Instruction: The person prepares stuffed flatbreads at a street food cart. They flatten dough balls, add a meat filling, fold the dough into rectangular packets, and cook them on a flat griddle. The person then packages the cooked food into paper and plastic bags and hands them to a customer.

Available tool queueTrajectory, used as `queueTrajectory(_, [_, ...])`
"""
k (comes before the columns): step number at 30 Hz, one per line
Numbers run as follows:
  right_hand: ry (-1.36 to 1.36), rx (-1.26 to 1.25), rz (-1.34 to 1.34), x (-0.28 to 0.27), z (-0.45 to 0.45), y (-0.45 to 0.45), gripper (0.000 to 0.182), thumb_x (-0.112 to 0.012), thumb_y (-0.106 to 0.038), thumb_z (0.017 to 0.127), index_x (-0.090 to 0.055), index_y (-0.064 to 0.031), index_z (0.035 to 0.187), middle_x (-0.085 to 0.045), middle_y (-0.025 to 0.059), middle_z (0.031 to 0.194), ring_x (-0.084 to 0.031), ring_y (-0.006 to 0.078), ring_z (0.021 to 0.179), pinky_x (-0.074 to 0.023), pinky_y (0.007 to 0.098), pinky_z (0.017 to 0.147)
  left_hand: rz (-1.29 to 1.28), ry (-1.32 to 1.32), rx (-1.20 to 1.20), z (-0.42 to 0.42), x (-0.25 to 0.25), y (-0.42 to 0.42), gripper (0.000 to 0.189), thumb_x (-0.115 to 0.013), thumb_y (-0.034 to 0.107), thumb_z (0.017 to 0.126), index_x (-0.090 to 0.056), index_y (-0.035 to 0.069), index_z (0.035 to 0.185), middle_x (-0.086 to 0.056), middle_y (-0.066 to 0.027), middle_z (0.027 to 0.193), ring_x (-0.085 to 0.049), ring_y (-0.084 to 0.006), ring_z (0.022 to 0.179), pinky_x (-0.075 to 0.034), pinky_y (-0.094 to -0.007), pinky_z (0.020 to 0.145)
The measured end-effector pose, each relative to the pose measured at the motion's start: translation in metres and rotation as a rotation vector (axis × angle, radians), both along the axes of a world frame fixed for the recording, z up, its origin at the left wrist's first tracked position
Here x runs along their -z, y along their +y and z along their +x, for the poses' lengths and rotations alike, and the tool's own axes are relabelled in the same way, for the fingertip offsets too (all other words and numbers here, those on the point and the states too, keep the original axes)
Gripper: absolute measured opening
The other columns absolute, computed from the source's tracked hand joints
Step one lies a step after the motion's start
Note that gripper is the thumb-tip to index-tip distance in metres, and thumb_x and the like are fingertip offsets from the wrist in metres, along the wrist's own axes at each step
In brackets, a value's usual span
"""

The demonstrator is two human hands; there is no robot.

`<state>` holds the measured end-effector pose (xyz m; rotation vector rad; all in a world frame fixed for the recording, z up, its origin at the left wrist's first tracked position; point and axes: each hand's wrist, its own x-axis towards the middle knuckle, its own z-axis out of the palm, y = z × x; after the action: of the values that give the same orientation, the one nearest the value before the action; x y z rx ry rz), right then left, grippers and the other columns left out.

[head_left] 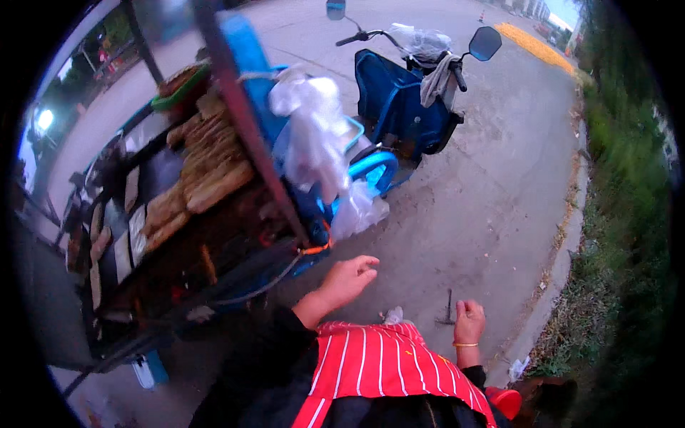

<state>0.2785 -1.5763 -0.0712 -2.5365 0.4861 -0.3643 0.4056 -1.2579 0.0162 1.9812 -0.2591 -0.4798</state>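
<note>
My left hand (pixel 348 281) is in front of me beside the corner of a dark-framed food cart (pixel 257 144), thumb and fingers apart, holding nothing I can see. White plastic bags (pixel 316 134) hang just beyond it. Lower right, my right hand (pixel 470 325), with a yellow bracelet at the wrist, has its fingers curled in; nothing shows in them. A dark T-shaped object (pixel 447 310) appears left of it, low over or on the pavement. Long browned pieces of food, perhaps fried dough or bread (pixel 214 160), lie piled on the cart. I wear a red apron with white stripes (pixel 385 364).
Ahead is the blue front of a three-wheeled vehicle (pixel 401 101) with handlebars and mirrors. A green-rimmed container (pixel 182 88) sits at the cart's far end. On the right a concrete curb (pixel 567 257) borders grass (pixel 615 214). A red round object (pixel 504 402) is low at right.
</note>
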Motion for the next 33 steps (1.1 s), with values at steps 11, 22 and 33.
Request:
queueTrajectory(11, [-0.219, -0.404, 0.001, -0.037, 0.297, -0.028, 0.025, -0.073, -0.012, 0.072, -0.067, -0.0113, 0.096, -0.064, 0.0065, 0.099, -0.055, 0.0283, 0.097, -0.0449, 0.0380, 0.087, 0.017, 0.006, -0.181, 0.157, 0.021, -0.068, 0.033, -0.058, 0.020, 0.091, -0.060, 0.006, 0.121, -0.069, -0.0162, 0.102, -0.068, -0.0251, 0.093, -0.052, -0.0340, 0.081])
queueTrajectory(22, [0.057, -0.884, 0.164, -0.012, 0.571, 0.111, 0.037, -0.074, -0.017, 0.072, -0.065, -0.0081, 0.107, -0.063, 0.0122, 0.105, -0.057, 0.0313, 0.102, -0.0473, 0.0406, 0.088, -0.036, 0.101, -0.388, 0.292, 0.051, -0.084, 0.031, -0.056, 0.020, 0.094, -0.060, 0.005, 0.121, -0.068, -0.0140, 0.109, -0.066, -0.0230, 0.095, -0.051, -0.0322, 0.084])
queueTrajectory(33, [0.277, -0.642, -0.334, 0.106, 0.712, 0.291, 0.047, -0.068, -0.026, 0.079, -0.048, 0.0007, 0.111, -0.054, 0.0167, 0.112, -0.058, 0.0350, 0.105, -0.0482, 0.0440, 0.089, -0.100, 0.229, -0.934, 0.267, 0.037, -0.080, 0.032, -0.056, 0.019, 0.094, -0.059, 0.005, 0.123, -0.068, -0.0158, 0.107, -0.067, -0.0272, 0.097, -0.051, -0.0335, 0.085])
